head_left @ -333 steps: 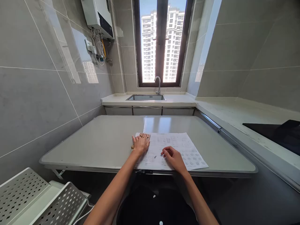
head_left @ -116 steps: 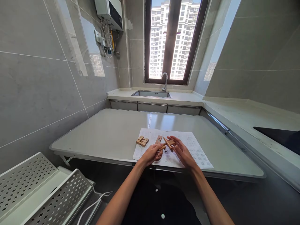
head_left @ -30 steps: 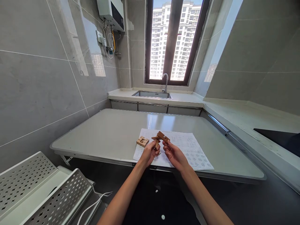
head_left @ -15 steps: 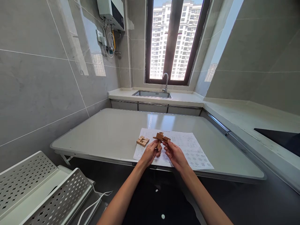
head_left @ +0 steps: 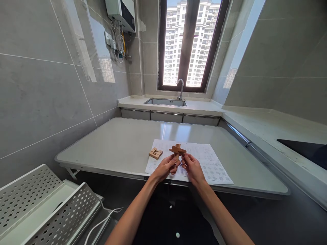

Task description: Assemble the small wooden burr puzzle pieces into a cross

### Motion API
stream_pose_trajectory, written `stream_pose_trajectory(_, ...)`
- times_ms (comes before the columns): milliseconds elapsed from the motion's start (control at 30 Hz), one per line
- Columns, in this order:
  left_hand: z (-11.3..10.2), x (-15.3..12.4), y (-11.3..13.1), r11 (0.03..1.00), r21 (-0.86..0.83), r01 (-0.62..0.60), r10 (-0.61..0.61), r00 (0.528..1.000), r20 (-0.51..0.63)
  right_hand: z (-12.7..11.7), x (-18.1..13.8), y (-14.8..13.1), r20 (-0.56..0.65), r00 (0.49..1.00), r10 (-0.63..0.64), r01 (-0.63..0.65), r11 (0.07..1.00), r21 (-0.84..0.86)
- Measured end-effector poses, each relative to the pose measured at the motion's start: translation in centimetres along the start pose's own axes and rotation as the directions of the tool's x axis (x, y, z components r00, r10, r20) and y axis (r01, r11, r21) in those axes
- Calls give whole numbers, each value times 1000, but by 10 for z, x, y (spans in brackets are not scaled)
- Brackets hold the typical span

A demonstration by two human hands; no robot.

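Both hands hold a brown wooden burr puzzle [head_left: 178, 149] made of crossing bars, raised over the printed sheet. My left hand [head_left: 167, 166] grips its lower upright bar, fingers closed round it. At the right end of the puzzle, my right hand [head_left: 191, 165] pinches a bar between thumb and fingers. A second, paler wooden puzzle [head_left: 155, 153], squarish with a gap in its middle, lies to the left, partly over the paper's edge. Under the hands is the white sheet [head_left: 212, 166], printed with rows of small diagrams too fine to read.
The pale folding table [head_left: 122, 143] reaches back to a counter with a sink [head_left: 166, 102] and a tap [head_left: 181, 89]. A white perforated rack [head_left: 63, 211] and a white cable [head_left: 102, 221] are at the lower left. Tiled walls close in both sides.
The held puzzle has shifted slightly right and been turned, so its long bar now faces me more broadly. My hands have moved a little right with it and stand closer together.
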State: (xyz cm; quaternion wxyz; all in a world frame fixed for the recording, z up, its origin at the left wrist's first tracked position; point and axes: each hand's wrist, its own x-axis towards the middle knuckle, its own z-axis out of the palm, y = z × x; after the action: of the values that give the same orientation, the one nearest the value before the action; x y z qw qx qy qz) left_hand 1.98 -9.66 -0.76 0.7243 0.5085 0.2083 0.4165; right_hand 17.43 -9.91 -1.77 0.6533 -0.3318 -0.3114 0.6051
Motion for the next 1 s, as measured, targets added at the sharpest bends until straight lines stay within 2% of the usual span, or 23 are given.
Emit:
stream_pose_trajectory(233, -2, 2, 0, 999, 52, 2, -2, 1000, -8, -2, 4, 1, 8, 1000, 22, -21, 999, -25)
stream_pose_trajectory(567, 2, 0, 7, 995, 74, 68, -70, 997, 27, -2, 3, -5, 3, 1000, 27, -27, 999, -41)
stream_pose_trajectory(900, 3, -1, 8, 995, 25, 94, -95, 992, 78, -1, 6, 0, 20, 1000, 23, -21, 995, -98)
stream_pose_trajectory(1000, 3, -2, 8, 995, 7, 95, -95, 991, 94, -4, 7, -1, 69, 996, 51, -42, 991, -130)
